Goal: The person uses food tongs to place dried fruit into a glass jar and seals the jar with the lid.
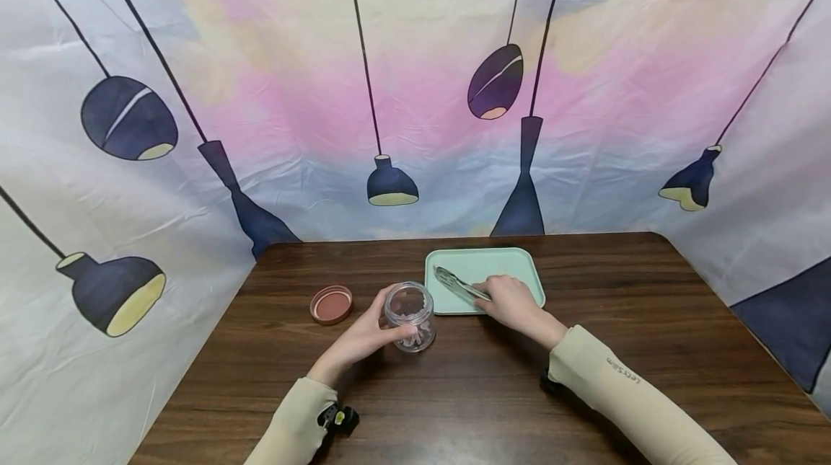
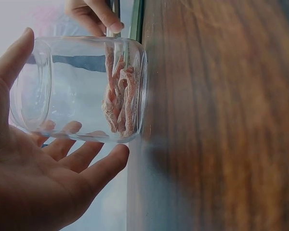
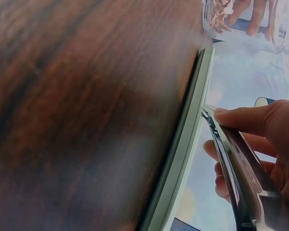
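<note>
My left hand (image 1: 366, 339) holds a transparent jar (image 1: 409, 312), with the thumb on one side and the fingers around the other. Pinkish-brown dried strips (image 2: 119, 98) lie at the bottom of the jar, whose open mouth faces up. To the right, my right hand (image 1: 516, 303) grips metal tongs (image 1: 457, 283) by the handle end. The tongs' tips point to the far left, low over the pale green tray (image 1: 483, 261). In the right wrist view, the thumb presses on one arm of the tongs (image 3: 241, 166), close to the tray's edge.
A reddish-brown round lid (image 1: 332, 305) lies on the dark wooden table (image 1: 454, 400), left of the jar. Behind the table hangs a cloth (image 1: 292, 90) printed with lamps. A dark wrist device (image 1: 339, 419) sits at the left sleeve.
</note>
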Demonstrator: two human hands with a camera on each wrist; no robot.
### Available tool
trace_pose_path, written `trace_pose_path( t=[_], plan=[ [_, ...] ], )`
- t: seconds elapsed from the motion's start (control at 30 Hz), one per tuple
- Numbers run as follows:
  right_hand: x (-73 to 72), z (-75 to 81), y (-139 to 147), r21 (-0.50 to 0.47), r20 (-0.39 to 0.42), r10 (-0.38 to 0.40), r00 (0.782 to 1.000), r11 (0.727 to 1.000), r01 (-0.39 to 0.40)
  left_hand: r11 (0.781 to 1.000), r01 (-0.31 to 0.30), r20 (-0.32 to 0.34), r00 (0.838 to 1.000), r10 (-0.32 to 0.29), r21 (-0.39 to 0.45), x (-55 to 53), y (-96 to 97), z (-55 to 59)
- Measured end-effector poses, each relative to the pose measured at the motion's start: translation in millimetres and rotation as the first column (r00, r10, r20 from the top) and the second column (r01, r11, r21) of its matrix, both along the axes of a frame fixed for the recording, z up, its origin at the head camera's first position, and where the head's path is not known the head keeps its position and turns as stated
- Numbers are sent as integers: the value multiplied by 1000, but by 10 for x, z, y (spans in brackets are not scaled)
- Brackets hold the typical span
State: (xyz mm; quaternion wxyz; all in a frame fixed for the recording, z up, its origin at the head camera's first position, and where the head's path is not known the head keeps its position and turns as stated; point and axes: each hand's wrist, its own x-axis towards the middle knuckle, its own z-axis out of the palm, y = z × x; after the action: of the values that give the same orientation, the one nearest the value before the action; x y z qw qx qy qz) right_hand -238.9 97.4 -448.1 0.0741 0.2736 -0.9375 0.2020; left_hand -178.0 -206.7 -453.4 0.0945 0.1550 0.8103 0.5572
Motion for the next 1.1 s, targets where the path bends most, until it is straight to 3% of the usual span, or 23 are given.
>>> trace_pose_path(
  t=[0.4, 0.8, 1.1],
  plan=[
    [6, 33, 30, -18, -34, 18, 999, 1000, -18, 1000, -12, 9, 1000, 12, -2, 13, 14, 16],
    [-58, 416, 118, -59, -158, 31, 987, 997, -41, 1000, -24, 5, 1000, 24, -8, 15, 2, 17],
    [34, 620, 186, -109, -147, 12, 989, 994, -28, 1000, -17, 15, 1000, 17, -19, 5, -5, -8]
  ],
)
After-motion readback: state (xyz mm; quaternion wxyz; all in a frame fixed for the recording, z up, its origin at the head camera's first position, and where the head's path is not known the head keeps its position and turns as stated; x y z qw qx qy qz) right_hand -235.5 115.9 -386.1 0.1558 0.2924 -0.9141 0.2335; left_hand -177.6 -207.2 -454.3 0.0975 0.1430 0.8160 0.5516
